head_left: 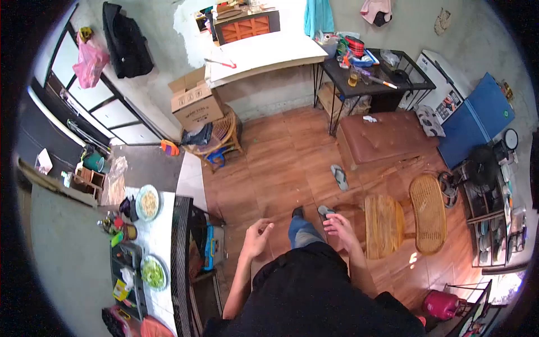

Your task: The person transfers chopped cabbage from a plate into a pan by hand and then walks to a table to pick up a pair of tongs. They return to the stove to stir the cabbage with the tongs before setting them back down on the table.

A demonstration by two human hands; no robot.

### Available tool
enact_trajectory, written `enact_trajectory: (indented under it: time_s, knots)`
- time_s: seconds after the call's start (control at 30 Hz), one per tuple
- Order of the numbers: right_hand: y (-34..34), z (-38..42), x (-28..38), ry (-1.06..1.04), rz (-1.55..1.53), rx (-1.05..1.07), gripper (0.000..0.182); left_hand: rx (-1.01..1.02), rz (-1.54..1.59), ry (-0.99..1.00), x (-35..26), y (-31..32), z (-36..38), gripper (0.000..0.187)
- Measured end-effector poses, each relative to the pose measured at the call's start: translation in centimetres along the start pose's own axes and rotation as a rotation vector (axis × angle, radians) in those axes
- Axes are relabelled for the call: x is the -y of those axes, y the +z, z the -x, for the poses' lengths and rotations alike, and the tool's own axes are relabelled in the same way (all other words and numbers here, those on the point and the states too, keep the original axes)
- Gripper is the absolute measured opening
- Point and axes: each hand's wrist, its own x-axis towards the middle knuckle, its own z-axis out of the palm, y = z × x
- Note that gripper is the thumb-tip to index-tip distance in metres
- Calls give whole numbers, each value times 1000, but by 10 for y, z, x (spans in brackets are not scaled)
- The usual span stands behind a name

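My left hand (pixel 258 237) is raised in front of my body, fingers apart and loosely curled, with nothing in it. To its right, my right hand (pixel 339 227) hangs in the air with its fingers spread, also holding nothing. Below and between the hands my legs in blue trousers (pixel 303 231) show over the tiled floor (pixel 269 163). Nearest to my right hand is a grey slipper (pixel 324 211) on the floor; its pair (pixel 339 177) lies farther off. A wooden chair (pixel 384 226) stands to the right of my right hand.
At left, a white counter (pixel 163 236) bears a plate of green vegetables (pixel 152 273) and a bowl of pale food (pixel 148 204). Ahead are a cardboard box (pixel 196 104) on a rattan chair (pixel 230 126), a brown padded bench (pixel 387 137) and a black table (pixel 407 84). A pink gas cylinder (pixel 441 304) stands lower right.
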Motion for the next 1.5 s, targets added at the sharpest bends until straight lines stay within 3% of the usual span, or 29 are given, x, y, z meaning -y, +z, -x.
enact_trajectory:
  time_s: [0.1,0.17,0.23,0.33,0.4,0.43,0.5,0.57,0.63,0.7,0.77,0.83,0.9,0.97,1.1,1.13,1.23,1.27,1.3,1.37,1.4,1.5]
  knots:
    - [-4,-78,51,-27,79,-30,28,22,77,-24,-18,-10,-90,30]
    - [1,-124,96,-52,64,-15,28,-126,-89,111,-40,-27,-138,28]
    - [15,-162,150,-203,209,65,27,-182,-44,135,-54,-46,-186,28]
    - [39,-215,212,-267,250,127,27,-218,106,65,-76,-71,-266,27]
    - [56,-248,237,-278,257,150,26,-213,120,146,-102,-89,-323,26]
    - [63,-266,245,-292,261,183,26,-242,27,290,-107,-97,-362,25]
    - [76,-300,242,-285,256,173,26,-244,50,229,-131,-116,-437,25]
    - [87,-335,239,-354,250,218,26,-425,-147,261,-137,-131,-527,30]
    - [102,-343,243,-225,203,140,27,-615,-493,186,-119,-150,-619,46]
    - [107,-375,227,-342,223,52,28,-562,-652,-13,-136,-166,-681,62]
    - [109,-377,242,-214,205,-24,29,-598,-696,-141,-133,-177,-739,72]
    - [104,-383,243,-278,164,-28,30,-766,-938,-124,-76,-191,-810,73]
    - [99,-391,248,-271,71,-138,30,-784,-972,-285,-85,-190,-818,64]
    - [89,-395,272,-32,-121,-330,30,-677,-1074,-268,-92,-187,-815,52]
    - [58,-420,275,-62,-228,-453,30,-755,-1085,-203,-75,-195,-830,34]
    - [47,-427,278,-57,-242,-461,30,-698,-1038,-189,-74,-201,-832,33]
    - [17,-449,284,-11,-275,-445,29,-825,-802,-24,-77,-199,-819,49]
    - [4,-457,285,17,-299,-443,29,-851,-821,174,-83,-193,-805,52]
    - [-13,-466,285,23,-312,-446,29,-842,-771,284,-87,-186,-797,46]
    - [-51,-485,284,8,-376,-474,29,-851,-748,214,-111,-150,-768,34]
    - [-72,-495,283,-3,-365,-518,26,-886,-608,354,-129,-119,-748,31]
    - [-150,-537,251,-27,-460,-640,27,-903,-768,388,-156,-42,-714,23]
